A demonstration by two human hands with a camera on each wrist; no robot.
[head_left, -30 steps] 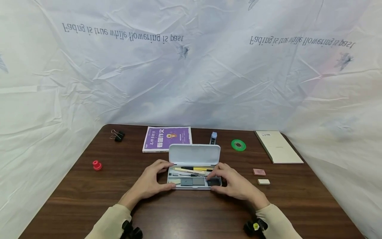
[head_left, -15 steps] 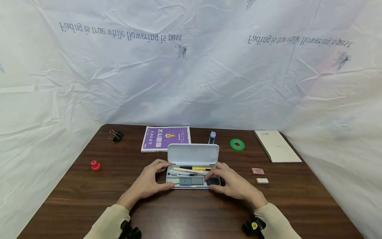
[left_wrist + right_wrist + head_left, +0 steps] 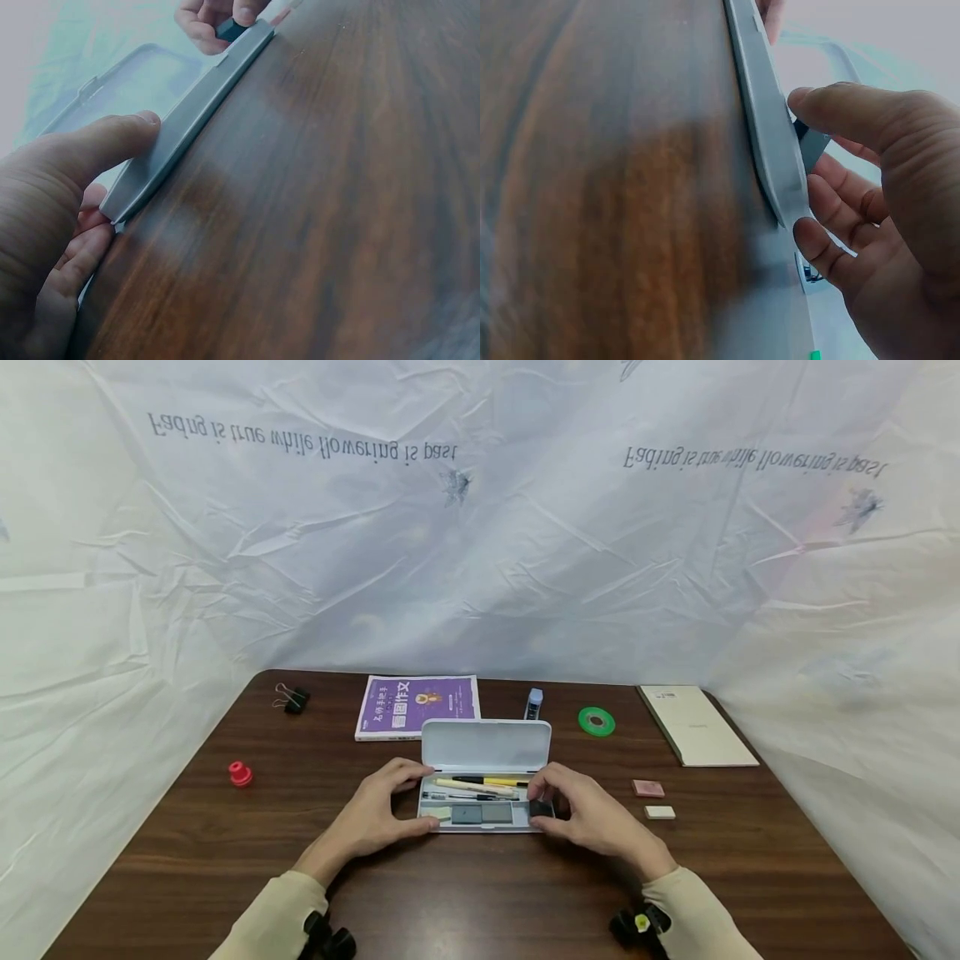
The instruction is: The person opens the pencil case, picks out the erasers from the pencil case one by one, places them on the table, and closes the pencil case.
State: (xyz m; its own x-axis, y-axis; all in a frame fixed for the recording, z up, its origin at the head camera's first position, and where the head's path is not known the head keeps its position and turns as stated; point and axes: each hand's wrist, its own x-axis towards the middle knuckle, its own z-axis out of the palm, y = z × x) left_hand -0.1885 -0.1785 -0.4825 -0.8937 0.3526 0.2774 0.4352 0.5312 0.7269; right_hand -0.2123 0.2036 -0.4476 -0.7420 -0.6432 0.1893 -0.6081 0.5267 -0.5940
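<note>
On the brown bench (image 3: 480,893), the nearer right hand (image 3: 592,814) pinches the dark block (image 3: 541,810) in its fingers at the 4 o'clock corner of the pencil case (image 3: 486,745), whose 9 o'clock end the left hand (image 3: 375,806) grips.

"How does the pencil case (image 3: 195,112) look?"
"Pale, lid (image 3: 486,745) raised, the left hand (image 3: 372,810) holding its left end. Two greyish blocks (image 3: 467,814) lie in the front compartment."
"And the black block (image 3: 540,809)?"
"Small, tilted, pinched by the right hand (image 3: 588,810) at the case's right end."
</note>
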